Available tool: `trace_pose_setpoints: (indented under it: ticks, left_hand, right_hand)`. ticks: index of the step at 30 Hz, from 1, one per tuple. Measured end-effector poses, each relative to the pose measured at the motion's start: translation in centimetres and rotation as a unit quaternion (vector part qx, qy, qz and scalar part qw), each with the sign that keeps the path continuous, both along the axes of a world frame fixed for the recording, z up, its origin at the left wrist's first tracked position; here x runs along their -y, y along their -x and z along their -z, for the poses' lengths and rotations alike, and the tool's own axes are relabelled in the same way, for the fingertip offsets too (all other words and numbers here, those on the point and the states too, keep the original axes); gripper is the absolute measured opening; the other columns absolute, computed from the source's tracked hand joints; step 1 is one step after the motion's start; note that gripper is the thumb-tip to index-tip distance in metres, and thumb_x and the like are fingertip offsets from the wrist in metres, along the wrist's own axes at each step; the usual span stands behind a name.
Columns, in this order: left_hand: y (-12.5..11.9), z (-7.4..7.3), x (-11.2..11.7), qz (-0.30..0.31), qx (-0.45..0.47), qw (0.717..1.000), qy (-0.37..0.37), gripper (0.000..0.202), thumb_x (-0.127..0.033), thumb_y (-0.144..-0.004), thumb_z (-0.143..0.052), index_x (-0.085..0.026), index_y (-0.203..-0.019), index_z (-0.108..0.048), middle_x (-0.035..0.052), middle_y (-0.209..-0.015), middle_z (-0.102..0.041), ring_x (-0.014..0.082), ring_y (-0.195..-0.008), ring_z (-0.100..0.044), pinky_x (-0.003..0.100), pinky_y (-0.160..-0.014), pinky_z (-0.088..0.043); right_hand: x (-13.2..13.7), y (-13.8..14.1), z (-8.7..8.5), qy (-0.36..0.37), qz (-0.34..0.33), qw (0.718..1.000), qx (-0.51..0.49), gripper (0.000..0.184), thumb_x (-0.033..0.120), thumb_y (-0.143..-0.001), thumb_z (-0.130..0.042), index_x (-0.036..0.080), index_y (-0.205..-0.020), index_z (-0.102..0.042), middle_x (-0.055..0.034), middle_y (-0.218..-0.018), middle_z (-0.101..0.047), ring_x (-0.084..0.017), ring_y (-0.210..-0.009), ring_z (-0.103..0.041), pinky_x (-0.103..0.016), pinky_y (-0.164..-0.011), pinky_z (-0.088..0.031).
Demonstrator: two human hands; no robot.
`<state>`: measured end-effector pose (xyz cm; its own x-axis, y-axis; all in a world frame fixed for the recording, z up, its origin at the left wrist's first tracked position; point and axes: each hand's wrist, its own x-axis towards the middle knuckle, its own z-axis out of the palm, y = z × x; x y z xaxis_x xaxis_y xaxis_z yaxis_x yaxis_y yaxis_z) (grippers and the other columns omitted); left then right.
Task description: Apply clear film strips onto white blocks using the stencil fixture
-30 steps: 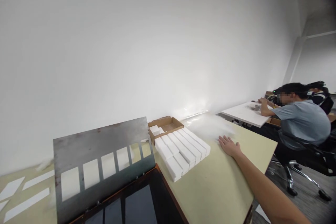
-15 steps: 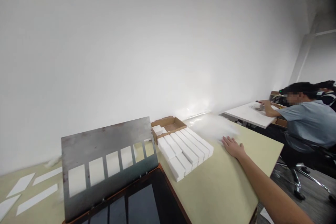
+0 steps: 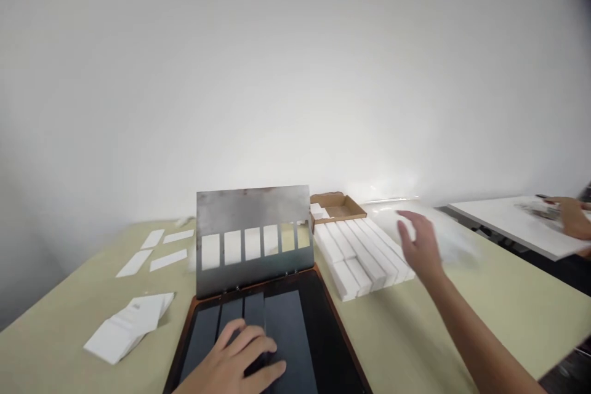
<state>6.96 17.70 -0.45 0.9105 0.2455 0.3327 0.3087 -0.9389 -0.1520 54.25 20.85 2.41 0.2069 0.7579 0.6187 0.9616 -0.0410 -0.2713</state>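
My left hand (image 3: 244,351) rests with fingers spread over the dark grey strips (image 3: 284,326) in a black tray with an orange-brown rim (image 3: 344,354). Hinged to its back edge, a grey metal plate (image 3: 253,206) with a row of rectangular openings stands raised. My right hand (image 3: 421,247) is held in the air, thumb and fingers apart and nothing between them. It is just right of the rows of stacked white cards (image 3: 360,252), and a clear plastic sheet (image 3: 450,234) lies behind it.
Behind the white rows sits an open cardboard box (image 3: 344,209) holding some white pieces. To the left are loose white cards (image 3: 133,263) and a fanned pile of cards (image 3: 129,326). Another person's hand (image 3: 572,215) is over a white table (image 3: 498,215) at far right.
The view has swung left. My right hand has lifted off the table by the plastic sheet and come toward the white rows. My left hand has come into view over the tray.
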Motion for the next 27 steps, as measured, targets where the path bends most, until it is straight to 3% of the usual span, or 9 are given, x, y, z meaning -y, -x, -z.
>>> trace_pose_setpoints:
  ticks: [2,4,6,7,12,19,27]
  left_hand:
    - [0.0,-1.2,0.5,-0.028,-0.033,0.999,0.026,0.036,-0.042,-0.105,-0.066,-0.035,-0.140,-0.064,-0.0002,-0.127,-0.072,0.0217,-0.114,-0.063,0.036,-0.107,-0.040]
    - [-0.1,-1.9,1.0,-0.044,-0.049,0.997,0.045,0.039,-0.043,-0.104,-0.067,-0.034,-0.142,-0.062,0.0005,-0.129,-0.071,0.0224,-0.116,-0.063,0.037,-0.107,-0.041]
    - [-0.2,-2.1,1.3,-0.052,-0.050,0.995,0.063,0.044,-0.045,-0.104,-0.067,-0.033,-0.146,-0.059,0.0020,-0.131,-0.070,0.0238,-0.118,-0.062,0.039,-0.107,-0.042]
    - [-0.1,-2.0,1.3,-0.052,-0.047,0.995,0.073,0.047,-0.044,-0.104,-0.067,-0.033,-0.148,-0.057,0.0026,-0.132,-0.070,0.0244,-0.119,-0.062,0.040,-0.108,-0.042]
    - [0.6,-0.9,1.3,-0.039,-0.043,0.992,0.111,0.058,-0.044,-0.103,-0.067,-0.037,-0.158,-0.047,0.0053,-0.149,-0.061,0.0303,-0.131,-0.056,0.047,-0.113,-0.038]
    - [0.6,-0.3,1.3,-0.070,-0.076,0.977,0.188,0.061,-0.053,-0.105,-0.061,-0.046,-0.161,-0.039,0.0042,-0.157,-0.054,0.0370,-0.138,-0.050,0.061,-0.115,-0.034]
    - [0.2,-0.8,1.3,-0.069,-0.056,0.978,0.187,0.058,-0.057,-0.105,-0.059,-0.048,-0.160,-0.042,0.0032,-0.154,-0.057,0.0364,-0.139,-0.051,0.058,-0.114,-0.037]
  right_hand:
    - [0.0,6.8,-0.4,0.038,-0.165,0.985,0.036,0.049,0.048,-0.113,-0.033,0.026,-0.148,-0.058,-0.0122,-0.144,-0.063,-0.030,-0.135,-0.054,-0.051,-0.118,-0.041]
    - [0.8,12.7,0.2,0.085,-0.313,0.943,0.069,0.050,0.062,-0.103,-0.057,0.036,-0.146,-0.061,-0.0026,-0.139,-0.069,-0.025,-0.128,-0.060,-0.042,-0.115,-0.044]
    - [2.0,16.6,1.4,0.146,-0.437,0.885,0.067,0.067,0.065,-0.098,-0.063,0.030,-0.154,-0.054,-0.0067,-0.144,-0.066,-0.027,-0.131,-0.058,-0.045,-0.118,-0.041]
    - [2.4,17.6,2.1,0.177,-0.459,0.869,0.045,0.074,0.068,-0.097,-0.064,0.027,-0.156,-0.052,-0.0094,-0.148,-0.062,-0.029,-0.135,-0.055,-0.047,-0.119,-0.040]
    - [2.7,17.3,4.4,0.301,-0.444,0.843,-0.030,0.104,0.078,-0.088,-0.066,0.015,-0.164,-0.036,-0.0216,-0.163,-0.041,-0.039,-0.148,-0.039,-0.056,-0.124,-0.032]
    - [2.2,16.5,4.1,0.350,-0.448,0.823,0.000,0.112,0.082,-0.084,-0.067,0.016,-0.167,-0.033,-0.0195,-0.167,-0.036,-0.042,-0.153,-0.031,-0.060,-0.128,-0.020]
    - [2.0,16.4,4.5,0.372,-0.445,0.815,-0.004,0.114,0.084,-0.083,-0.065,0.016,-0.168,-0.031,-0.0191,-0.171,-0.029,-0.042,-0.158,-0.022,-0.060,-0.130,-0.016]
